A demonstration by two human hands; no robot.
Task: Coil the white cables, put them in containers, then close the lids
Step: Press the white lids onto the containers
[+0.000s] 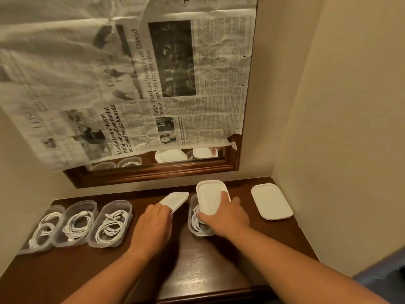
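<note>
Your right hand [225,216] grips a white lid [210,194] tilted over the container [192,230] of coiled cable [195,220], while your left hand [153,224] holds a second lid [176,199] just beside it.

White cables [110,224], white lids [271,201], clear containers [126,205], dark brown table [197,270], seemingly black-and-white newspaper [153,73].
</note>
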